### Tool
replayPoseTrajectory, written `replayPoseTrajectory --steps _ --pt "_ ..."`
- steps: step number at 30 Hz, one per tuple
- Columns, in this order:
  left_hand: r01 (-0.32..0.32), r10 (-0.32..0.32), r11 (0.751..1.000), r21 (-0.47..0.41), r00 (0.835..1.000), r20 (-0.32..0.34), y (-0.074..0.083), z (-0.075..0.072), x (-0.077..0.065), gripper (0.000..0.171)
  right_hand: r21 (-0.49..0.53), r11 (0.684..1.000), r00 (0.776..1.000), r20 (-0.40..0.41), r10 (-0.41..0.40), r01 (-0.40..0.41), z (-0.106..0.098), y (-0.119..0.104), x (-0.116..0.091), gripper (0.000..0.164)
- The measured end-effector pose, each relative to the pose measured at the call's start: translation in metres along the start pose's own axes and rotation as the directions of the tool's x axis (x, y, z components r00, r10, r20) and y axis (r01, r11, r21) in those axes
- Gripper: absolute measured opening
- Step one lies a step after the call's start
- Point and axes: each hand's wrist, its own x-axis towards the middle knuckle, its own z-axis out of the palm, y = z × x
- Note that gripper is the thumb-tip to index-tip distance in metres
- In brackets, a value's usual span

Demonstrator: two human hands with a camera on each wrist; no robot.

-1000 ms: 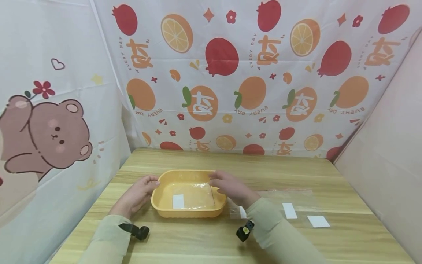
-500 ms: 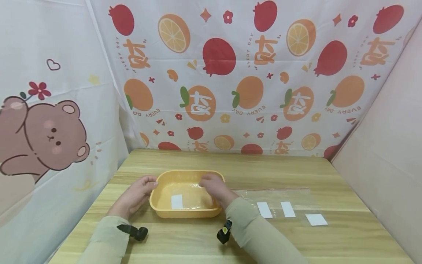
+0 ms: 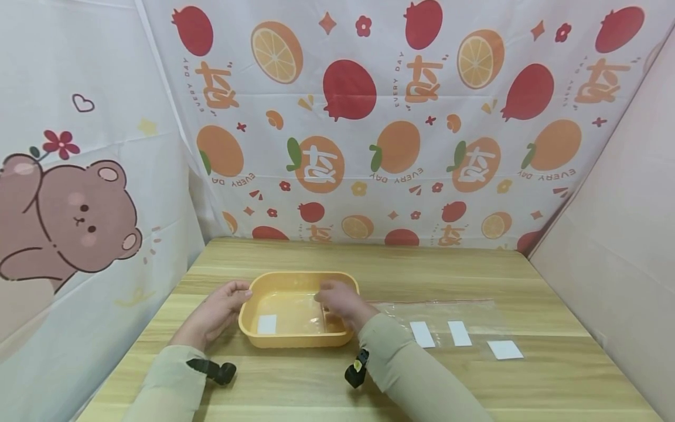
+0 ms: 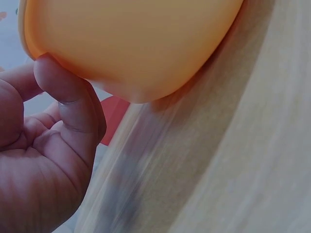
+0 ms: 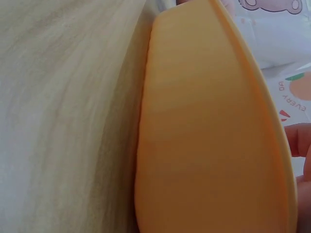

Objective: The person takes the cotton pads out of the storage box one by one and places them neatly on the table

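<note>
In the head view, a yellow plastic tray (image 3: pixel 295 341) stands on the wooden table. My left hand (image 3: pixel 215 310) holds its left rim; in the left wrist view the thumb (image 4: pixel 58 82) rests against the tray's edge. Inside the tray lies a clear plastic bag (image 3: pixel 297 316) with a white label (image 3: pixel 267 324) at its left end. My right hand (image 3: pixel 345 302) reaches over the tray's right side, fingers down near the bag's right edge. Blur hides whether those fingers pinch the bag or only touch it. In the right wrist view, the tray wall (image 5: pixel 209 121) covers most of the hand.
To the tray's right, several clear plastic bags lie flat and overlapping, with a red seal line (image 3: pixel 432 302) along the back and white labels (image 3: pixel 459 333). The table (image 3: pixel 295 387) meets a fruit-print cloth (image 3: pixel 348 146) at the back and a bear-print cloth (image 3: pixel 89 217) at left.
My right hand has moved left and lower into the tray. The bag inside has slid left, its label now nearer the left wall. My left hand has stayed at the rim.
</note>
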Motion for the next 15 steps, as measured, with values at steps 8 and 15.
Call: replayPoseTrajectory --steps 8,15 --pt "0.004 -0.004 1.0 0.005 1.0 -0.014 0.0 0.0 0.0 0.043 -0.101 0.995 0.997 0.08 -0.015 0.023 0.011 0.005 0.003 0.069" --pt "0.0 0.0 1.0 0.005 1.0 0.001 0.004 0.002 -0.001 0.047 -0.239 0.965 0.981 0.181 -0.067 0.11 0.014 0.007 0.002 0.052"
